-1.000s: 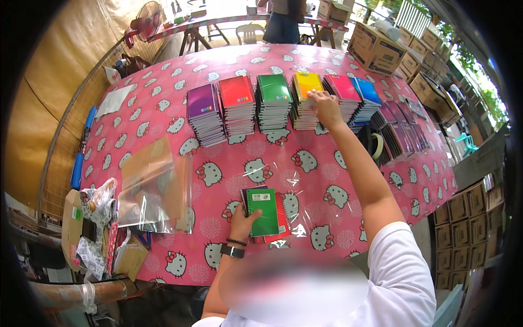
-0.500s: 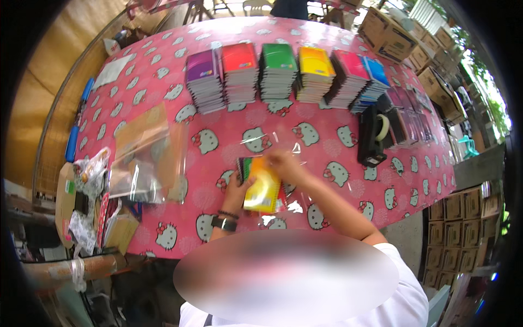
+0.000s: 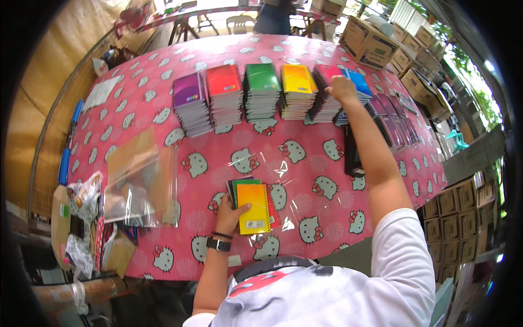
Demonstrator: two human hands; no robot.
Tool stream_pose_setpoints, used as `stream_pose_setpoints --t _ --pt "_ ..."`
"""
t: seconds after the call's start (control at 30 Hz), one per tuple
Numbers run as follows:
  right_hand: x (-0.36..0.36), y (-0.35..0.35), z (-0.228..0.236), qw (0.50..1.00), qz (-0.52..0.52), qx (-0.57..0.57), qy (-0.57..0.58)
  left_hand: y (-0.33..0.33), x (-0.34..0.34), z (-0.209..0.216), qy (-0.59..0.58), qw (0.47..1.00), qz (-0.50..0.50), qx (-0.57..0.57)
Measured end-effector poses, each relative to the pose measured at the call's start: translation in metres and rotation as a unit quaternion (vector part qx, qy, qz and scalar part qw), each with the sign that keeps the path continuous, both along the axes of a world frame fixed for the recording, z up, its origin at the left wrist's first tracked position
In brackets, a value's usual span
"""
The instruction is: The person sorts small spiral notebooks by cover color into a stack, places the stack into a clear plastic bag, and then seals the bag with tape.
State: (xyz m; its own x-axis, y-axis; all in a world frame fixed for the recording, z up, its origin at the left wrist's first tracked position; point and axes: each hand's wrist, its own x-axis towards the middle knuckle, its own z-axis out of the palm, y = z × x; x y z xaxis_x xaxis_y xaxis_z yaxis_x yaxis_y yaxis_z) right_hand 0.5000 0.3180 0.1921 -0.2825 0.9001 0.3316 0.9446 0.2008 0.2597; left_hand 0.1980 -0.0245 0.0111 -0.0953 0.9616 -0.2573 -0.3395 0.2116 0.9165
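Note:
My left hand (image 3: 231, 212) grips the left edge of a small overlapping set of spiral notebooks, its thumb on top of the yellow notebook (image 3: 253, 210). Under it show the edges of a green notebook (image 3: 248, 182), a red notebook (image 3: 274, 213) and a dark purple one. My right arm stretches far forward. At its end, my right hand (image 3: 343, 90) has its fingers curled down on the pink notebook stack (image 3: 325, 103), beside the blue notebook stack (image 3: 358, 84). The fingertips are partly hidden. Clear plastic (image 3: 291, 210) glints on the table right of the held set.
Purple (image 3: 190, 103), red (image 3: 223, 87), green (image 3: 262, 90) and yellow (image 3: 298, 90) notebook stacks line the table's far part. A black tape dispenser (image 3: 353, 155) and wrapped dark packs (image 3: 395, 128) stand at right. Clear bags (image 3: 139, 191) lie at left. Cardboard boxes (image 3: 368, 42) stand beyond.
My right hand has left the notebook set and moved forward and right to the pink stack. The left hand still holds the set, which lies lower in view as the view shifted.

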Motion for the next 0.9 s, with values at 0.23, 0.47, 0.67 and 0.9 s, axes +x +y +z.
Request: stream_pose_setpoints --t 0.23,0.47,0.67,0.9 --pt "-0.004 -0.088 0.044 0.896 0.059 0.036 0.438 -0.005 -0.002 -0.001 0.012 1.000 0.022 -0.010" --pt "-0.086 -0.286 -0.092 0.373 -0.067 -0.350 0.857 -0.004 -0.012 -0.012 -0.053 0.996 0.050 -0.044" --pt "-0.093 -0.327 -0.120 0.745 0.042 -0.445 0.495 -0.004 0.005 0.000 0.024 0.999 0.034 0.003" --pt "-0.004 -0.135 -0.032 0.907 0.092 0.004 0.411 -0.005 0.002 0.007 0.033 0.999 0.026 -0.009"
